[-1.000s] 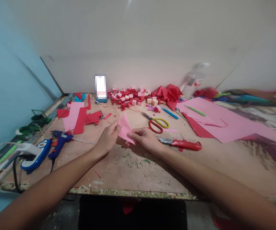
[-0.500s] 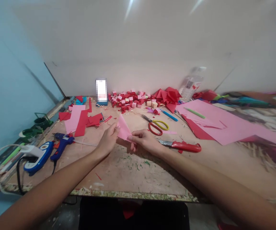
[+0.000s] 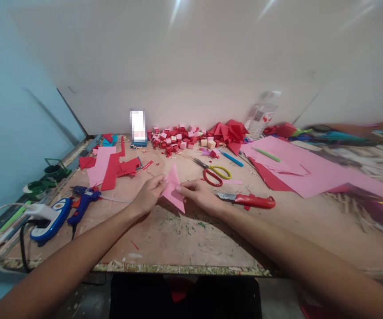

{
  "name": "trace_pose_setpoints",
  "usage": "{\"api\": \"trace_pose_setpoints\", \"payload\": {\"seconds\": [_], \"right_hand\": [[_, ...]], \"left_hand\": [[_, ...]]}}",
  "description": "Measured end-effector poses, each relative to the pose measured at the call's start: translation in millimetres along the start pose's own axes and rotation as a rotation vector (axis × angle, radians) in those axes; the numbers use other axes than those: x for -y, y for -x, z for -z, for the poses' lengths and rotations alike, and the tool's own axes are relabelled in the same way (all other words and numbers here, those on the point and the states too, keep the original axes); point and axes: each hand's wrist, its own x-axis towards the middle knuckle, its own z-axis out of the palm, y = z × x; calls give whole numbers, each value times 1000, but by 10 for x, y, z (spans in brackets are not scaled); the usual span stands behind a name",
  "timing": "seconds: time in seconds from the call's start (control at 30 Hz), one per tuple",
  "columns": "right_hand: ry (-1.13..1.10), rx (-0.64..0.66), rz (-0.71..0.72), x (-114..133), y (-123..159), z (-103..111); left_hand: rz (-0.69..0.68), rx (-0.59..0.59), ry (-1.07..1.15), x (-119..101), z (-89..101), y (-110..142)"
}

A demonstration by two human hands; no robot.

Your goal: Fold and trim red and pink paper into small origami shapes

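Observation:
Between my two hands a small piece of pink paper [image 3: 174,193] is held above the table, one corner pointing up and another down to the right. My left hand [image 3: 150,193] pinches its left edge with thumb and fingers. On the right side, my right hand [image 3: 198,194] grips the paper between thumb and fingers. Scissors [image 3: 214,172] with one red and one yellow handle lie just beyond my right hand. A red-handled utility knife [image 3: 253,200] rests beside my right wrist.
Folded red and pink paper cubes [image 3: 178,138] are heaped at the back, near a propped phone [image 3: 138,126] and a plastic bottle [image 3: 261,116]. Large pink sheets [image 3: 324,173] lie right. A blue glue gun [image 3: 84,201] and a corded power strip [image 3: 52,221] sit left.
The pink paper has turned in my hands, and a corner now points downward. My right fingers have shifted on it. The whole view has moved slightly.

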Motion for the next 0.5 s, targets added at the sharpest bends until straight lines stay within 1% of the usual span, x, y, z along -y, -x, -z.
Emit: {"api": "trace_pose_setpoints", "payload": {"seconds": [0.07, 0.1, 0.2, 0.33, 0.4, 0.5], "right_hand": [[14, -44, 51, -22, -6, 9], [6, -53, 63, -34, -10, 11], [-26, -63, 62, -71, -20, 10], [-64, -90, 53, -108, -37, 7], [-103, -120, 39, -121, -40, 3], [-180, -137, 17, -130, -27, -8]], "left_hand": [[37, 118, 75, -7, -31, 38], [38, 146, 97, -7, -41, 52], [29, 161, 90, -10, -49, 70], [-30, 197, -7, -60, -33, 70], [-62, 191, -74, -104, -29, 73], [-71, 185, -129, -159, -20, 84]]}}
